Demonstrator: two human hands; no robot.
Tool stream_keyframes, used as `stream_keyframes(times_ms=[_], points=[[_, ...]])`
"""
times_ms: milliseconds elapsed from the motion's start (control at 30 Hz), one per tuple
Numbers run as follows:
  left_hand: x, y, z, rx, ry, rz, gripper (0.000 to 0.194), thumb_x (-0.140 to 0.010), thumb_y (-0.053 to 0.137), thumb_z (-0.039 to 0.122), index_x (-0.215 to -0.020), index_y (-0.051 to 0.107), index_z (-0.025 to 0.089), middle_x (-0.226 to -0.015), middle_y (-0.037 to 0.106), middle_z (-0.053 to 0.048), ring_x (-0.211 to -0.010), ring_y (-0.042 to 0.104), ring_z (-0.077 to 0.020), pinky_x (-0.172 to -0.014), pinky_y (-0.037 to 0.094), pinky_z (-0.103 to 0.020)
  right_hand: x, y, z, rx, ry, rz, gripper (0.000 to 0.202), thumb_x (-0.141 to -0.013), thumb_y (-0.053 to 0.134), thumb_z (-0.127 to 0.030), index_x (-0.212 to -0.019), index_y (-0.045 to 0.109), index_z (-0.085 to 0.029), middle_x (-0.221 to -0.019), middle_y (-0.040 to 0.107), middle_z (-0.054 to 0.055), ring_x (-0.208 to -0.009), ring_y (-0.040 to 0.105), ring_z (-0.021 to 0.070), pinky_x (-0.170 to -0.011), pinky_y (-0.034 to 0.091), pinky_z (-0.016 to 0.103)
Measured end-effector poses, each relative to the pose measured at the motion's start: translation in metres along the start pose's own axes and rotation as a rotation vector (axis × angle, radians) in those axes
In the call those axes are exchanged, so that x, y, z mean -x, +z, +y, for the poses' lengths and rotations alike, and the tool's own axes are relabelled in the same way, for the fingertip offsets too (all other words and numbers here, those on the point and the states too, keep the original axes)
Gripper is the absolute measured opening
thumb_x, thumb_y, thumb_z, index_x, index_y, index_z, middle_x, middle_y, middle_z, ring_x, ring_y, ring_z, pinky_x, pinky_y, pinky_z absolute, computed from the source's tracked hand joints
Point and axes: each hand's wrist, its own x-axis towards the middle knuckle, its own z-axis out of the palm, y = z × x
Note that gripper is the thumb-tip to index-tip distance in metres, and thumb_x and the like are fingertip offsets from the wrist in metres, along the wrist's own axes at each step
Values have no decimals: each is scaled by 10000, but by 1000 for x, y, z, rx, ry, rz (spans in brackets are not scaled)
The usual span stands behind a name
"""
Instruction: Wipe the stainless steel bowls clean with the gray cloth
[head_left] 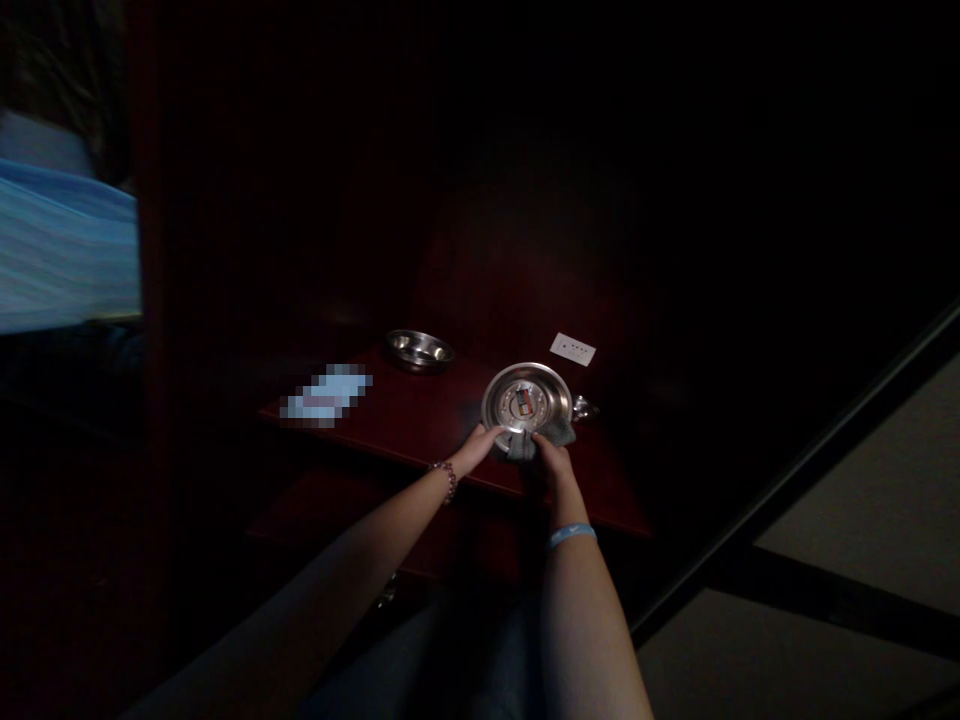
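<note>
A round stainless steel dish (555,392) with a label in its middle is held tilted toward me above the dark red shelf. My left hand (477,452) grips its near left rim, thumb on top. At the near right edge, my right hand (553,458) is closed on a grey cloth (520,446) that folds over the rim. More of the cloth shows to the right and beneath the dish. The fingers under the dish are hidden.
A second steel dish (420,350) rests on the red shelf (405,430), left of my hands. A pixelated pale item (327,396) lies near its left edge. Behind are a white card (573,349) and a small shiny object (585,408). Blue striped fabric (67,250) is far left.
</note>
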Motion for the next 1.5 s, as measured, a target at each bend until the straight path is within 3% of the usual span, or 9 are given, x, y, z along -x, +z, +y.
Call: stream_keyframes(times_ms=[133, 333, 467, 733, 867, 1067, 1267, 1400, 1500], points=[[2, 0, 3, 1, -65, 51, 253, -885, 600, 238, -1082, 704, 118, -1097, 776, -120, -1140, 680, -267, -1082, 470, -418, -9, -5, 0, 56, -20, 24, 347, -669, 784, -263, -989, 770, -132, -882, 792, 72, -941, 748, 235, -759, 593, 276], [6, -1, 14, 58, -27, 61, 491, -940, 548, 429, -1309, 637, 118, -1310, 694, -142, -1316, 583, -260, -1141, 414, -362, -10, 2, -4, 45, -71, -16, 370, -653, 804, -303, -995, 770, -168, -916, 796, 49, -972, 746, 229, -802, 594, 285], [9, 0, 16, 50, -53, -54, 479, -853, 642, 446, -1223, 698, 147, -1202, 747, -138, -1278, 610, -297, -1115, 438, -398, -8, 7, -5, -8, -11, 1, 356, -656, 800, -287, -978, 769, -138, -902, 794, 73, -952, 752, 245, -805, 608, 301], [6, 2, 5, -27, 92, -181, 353, -737, 750, 348, -1049, 735, 183, -1210, 734, -150, -1286, 596, -280, -1166, 365, -438, 9, 5, -7, -96, -86, -93, 366, -691, 785, -326, -992, 741, -122, -951, 786, 89, -989, 742, 234, -835, 614, 308], [5, 0, 0, -98, 100, -132, 277, -748, 722, 349, -976, 738, 191, -1118, 762, -123, -1282, 591, -285, -1178, 340, -443, 12, 0, -8, -60, -102, -136, 349, -682, 788, -337, -955, 741, -126, -900, 783, 86, -977, 740, 238, -825, 612, 314], [1, -1, -1, -86, 0, -42, 213, -792, 678, 362, -872, 713, 167, -949, 778, -119, -1122, 671, -295, -1064, 468, -438, 8, -8, -9, -14, -70, 8, 283, -671, 773, -273, -923, 758, -145, -809, 780, 56, -965, 740, 243, -803, 600, 307], [2, -6, 9, -26, 86, 135, 384, -930, 544, 424, -1114, 687, 119, -1181, 743, -132, -1188, 644, -255, -1079, 455, -387, 12, -9, -15, 52, -135, -5, 257, -689, 773, -305, -924, 781, -201, -828, 790, 42, -1018, 733, 251, -807, 589, 295], [6, -3, 11, 22, 41, 1, 413, -888, 628, 450, -1144, 691, 132, -1192, 745, -126, -1220, 633, -269, -1097, 450, -395, 9, -12, -14, 56, -97, 25, 272, -679, 787, -311, -925, 781, -194, -821, 788, 58, -1008, 740, 266, -779, 597, 302], [8, 0, 10, 22, 46, -73, 397, -799, 742, 349, -1134, 695, 142, -1222, 732, -132, -1233, 625, -284, -1125, 430, -428, 3, -14, -11, 8, -82, 32, 304, -684, 788, -310, -952, 773, -166, -838, 788, 67, -985, 744, 263, -775, 605, 312]])
